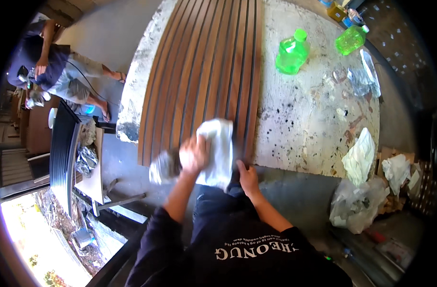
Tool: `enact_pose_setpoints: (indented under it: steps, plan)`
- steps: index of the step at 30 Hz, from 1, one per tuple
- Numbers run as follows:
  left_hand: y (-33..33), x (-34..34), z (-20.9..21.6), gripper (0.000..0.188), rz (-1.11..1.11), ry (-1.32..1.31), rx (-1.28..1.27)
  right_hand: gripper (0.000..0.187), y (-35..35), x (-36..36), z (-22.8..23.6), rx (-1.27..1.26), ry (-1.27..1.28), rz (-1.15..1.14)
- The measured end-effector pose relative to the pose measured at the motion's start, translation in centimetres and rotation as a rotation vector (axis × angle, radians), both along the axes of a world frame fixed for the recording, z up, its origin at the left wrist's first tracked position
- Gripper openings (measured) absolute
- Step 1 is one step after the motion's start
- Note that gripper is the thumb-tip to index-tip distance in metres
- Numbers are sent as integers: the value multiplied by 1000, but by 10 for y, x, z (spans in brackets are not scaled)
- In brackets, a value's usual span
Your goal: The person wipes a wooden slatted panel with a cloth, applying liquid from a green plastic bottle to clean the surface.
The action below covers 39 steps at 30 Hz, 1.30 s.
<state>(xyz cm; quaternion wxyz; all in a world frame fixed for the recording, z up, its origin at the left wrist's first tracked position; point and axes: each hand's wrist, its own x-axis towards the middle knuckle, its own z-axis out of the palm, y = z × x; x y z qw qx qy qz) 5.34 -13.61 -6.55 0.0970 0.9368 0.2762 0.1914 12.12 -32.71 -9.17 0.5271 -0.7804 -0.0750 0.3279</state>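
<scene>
A long brown slatted wooden panel (pixel 194 71) lies lengthwise on a paint-stained white tabletop (pixel 304 143), its near end at the table's front edge. My left hand (pixel 193 154) is closed on a white cloth (pixel 217 153) over the panel's near end. Motion blurs the cloth, and a loose greyish part of it hangs out to the left of the wrist. My right hand (pixel 248 179) is at the panel's near right corner, thumb up and fingers curled at the edge. The cloth and the hand's own back partly hide what its fingers touch.
Two bottles of green liquid, one upright-looking (pixel 292 51) and one farther right (pixel 351 40), are on the table. Crumpled plastic (pixel 364 76) and a white rag (pixel 359 155) lie at its right edge, above a clear plastic bag (pixel 357 205). Another person (pixel 60 67) works at left, near a dark ribbed panel (pixel 63 153).
</scene>
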Motion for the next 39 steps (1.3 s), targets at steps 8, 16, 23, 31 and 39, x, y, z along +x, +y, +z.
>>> enact_pose_setpoints:
  steps: [8, 16, 23, 31, 39]
  plan:
    - [75, 93, 19, 26, 80, 226, -175, 46, 8, 5, 25, -32, 101, -24]
    - [-36, -56, 31, 10, 56, 256, -144, 44, 6, -1, 5, 73, 52, -33]
    - [82, 87, 26, 20, 195, 204, 1, 51, 7, -2, 11, -25, 41, 49]
    - [-30, -70, 19, 10, 63, 163, -172, 52, 6, 3, 5, 80, 9, -29]
    - [56, 60, 21, 9, 47, 148, 29, 52, 5, 2, -4, -28, -3, 42]
